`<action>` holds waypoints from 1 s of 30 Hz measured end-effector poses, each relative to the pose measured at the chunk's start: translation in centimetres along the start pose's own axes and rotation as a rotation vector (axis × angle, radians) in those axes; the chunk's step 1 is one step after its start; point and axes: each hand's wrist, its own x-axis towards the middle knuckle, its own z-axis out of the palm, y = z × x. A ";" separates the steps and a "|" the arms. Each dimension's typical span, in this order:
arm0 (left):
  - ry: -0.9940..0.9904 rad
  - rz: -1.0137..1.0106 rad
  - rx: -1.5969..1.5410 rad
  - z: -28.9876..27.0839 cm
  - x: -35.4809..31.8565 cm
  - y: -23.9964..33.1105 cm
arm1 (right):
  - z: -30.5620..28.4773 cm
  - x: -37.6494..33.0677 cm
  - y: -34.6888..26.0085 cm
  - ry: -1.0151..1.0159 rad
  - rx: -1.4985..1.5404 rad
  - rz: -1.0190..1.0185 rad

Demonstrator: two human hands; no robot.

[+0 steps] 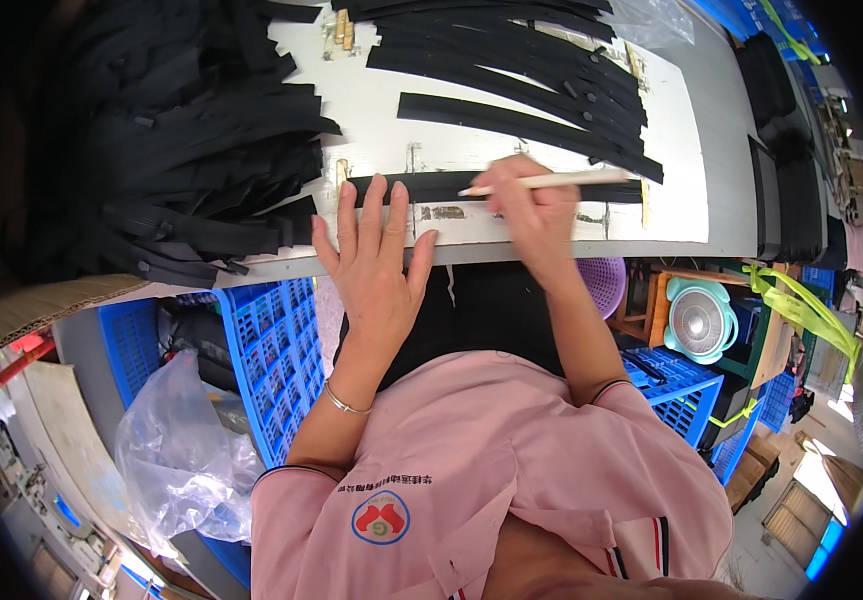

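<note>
A black fabric strip (436,188) lies lengthwise along the near side of a white board (679,205). My left hand (373,265) rests flat with fingers spread, its fingertips on the strip's left part. A white pencil (591,179) is pinched in my right hand (533,215). Its tip points left and is at the strip, near the middle; whether it touches, I cannot tell. The pencil's back end slants out to the right. Beyond this strip another black strip (491,118) lies at an angle, beside a loose layer of further strips (551,75).
A large heap of black strips (191,130) covers the table's left side. Stacked black pieces (789,185) stand at the right edge. Below the table are a blue crate (273,350), a clear plastic bag (186,450), a purple basket (603,285) and a turquoise fan (699,320).
</note>
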 end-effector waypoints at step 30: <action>0.074 0.128 -0.416 4.5 5.6 6.4 | -4.7 0.3 2.9 0.152 -0.313 -0.083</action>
